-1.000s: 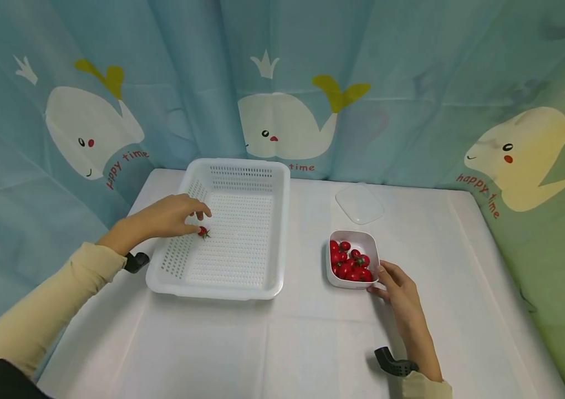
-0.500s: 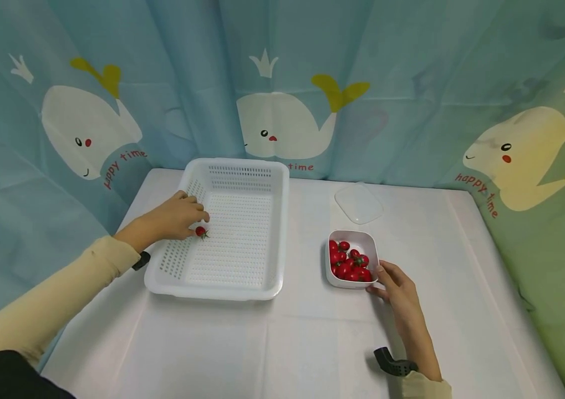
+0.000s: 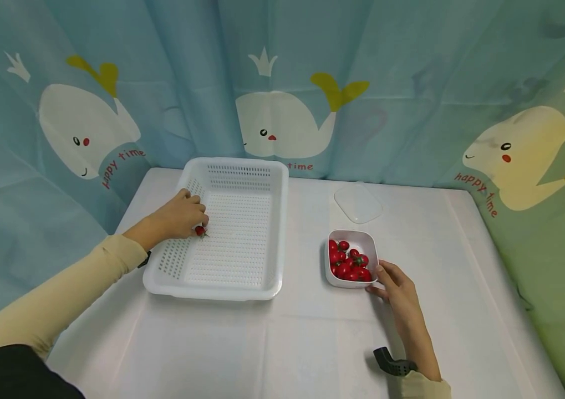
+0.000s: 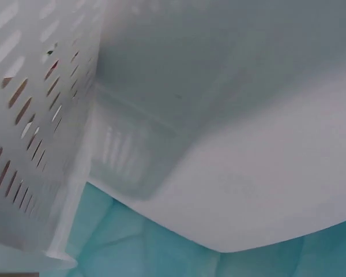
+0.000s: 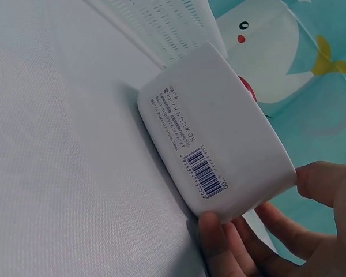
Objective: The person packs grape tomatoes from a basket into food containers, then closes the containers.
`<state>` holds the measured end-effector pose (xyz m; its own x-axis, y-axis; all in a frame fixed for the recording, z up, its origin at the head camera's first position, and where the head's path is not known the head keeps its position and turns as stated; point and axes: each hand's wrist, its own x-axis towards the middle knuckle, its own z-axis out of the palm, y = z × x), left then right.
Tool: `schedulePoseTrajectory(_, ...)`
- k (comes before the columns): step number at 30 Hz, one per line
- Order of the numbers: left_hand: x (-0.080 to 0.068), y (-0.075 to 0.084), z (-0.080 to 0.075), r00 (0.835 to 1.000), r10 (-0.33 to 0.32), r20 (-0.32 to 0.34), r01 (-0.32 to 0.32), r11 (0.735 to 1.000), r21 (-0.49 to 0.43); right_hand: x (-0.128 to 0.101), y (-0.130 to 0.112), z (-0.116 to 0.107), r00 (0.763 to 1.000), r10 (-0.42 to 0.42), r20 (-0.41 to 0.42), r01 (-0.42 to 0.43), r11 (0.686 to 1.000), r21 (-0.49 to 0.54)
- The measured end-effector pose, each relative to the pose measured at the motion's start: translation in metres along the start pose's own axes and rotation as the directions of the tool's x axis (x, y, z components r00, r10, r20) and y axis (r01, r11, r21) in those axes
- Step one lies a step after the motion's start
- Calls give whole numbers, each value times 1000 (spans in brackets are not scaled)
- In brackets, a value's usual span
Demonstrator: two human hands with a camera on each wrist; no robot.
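Observation:
A white perforated basket (image 3: 234,244) stands on the left of the table in the head view. Inside it my left hand (image 3: 178,216) pinches one cherry tomato (image 3: 200,230) between thumb and curled fingers; the green calyx points outward. To the right sits a small white food container (image 3: 368,244) with several red cherry tomatoes (image 3: 344,269) heaped at its near side. My right hand (image 3: 398,288) grips its near right corner. In the right wrist view the thumb presses the container's (image 5: 219,133) upper edge and the fingers curl at its base. The left wrist view shows the basket's slotted wall (image 4: 40,115), which hides most of that hand.
A clear lid (image 3: 359,203) lies flat behind the container. White cloth covers the table (image 3: 307,343), and a blue-green whale-print curtain (image 3: 402,100) hangs along its back and sides.
My left hand has lowered and closed in on the cherry tomato, its fingers curling round it. The left forearm has shifted slightly right; my right hand and the container have stayed put.

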<state>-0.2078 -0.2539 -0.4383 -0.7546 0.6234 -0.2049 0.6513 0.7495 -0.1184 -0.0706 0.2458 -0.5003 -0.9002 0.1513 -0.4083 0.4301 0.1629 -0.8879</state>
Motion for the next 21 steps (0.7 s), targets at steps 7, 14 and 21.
schedulePoseTrajectory(7, 1, 1, 1, 1000, 21, -18, -21, 1000, 16, 0, 1, -1, 1000, -3, 4, 3, 1000, 4)
schedulePoseTrajectory(14, -2, 1, -5, 1000, 8, 14, -8, 999, -45, 0, 2, 0, 1000, -10, 0, 10, 1000, 0)
schedulePoseTrajectory(21, -8, 2, -14, 997, 5, 79, 5, 991, -137, 1, 2, 0, 1000, -4, 1, 4, 1000, 0)
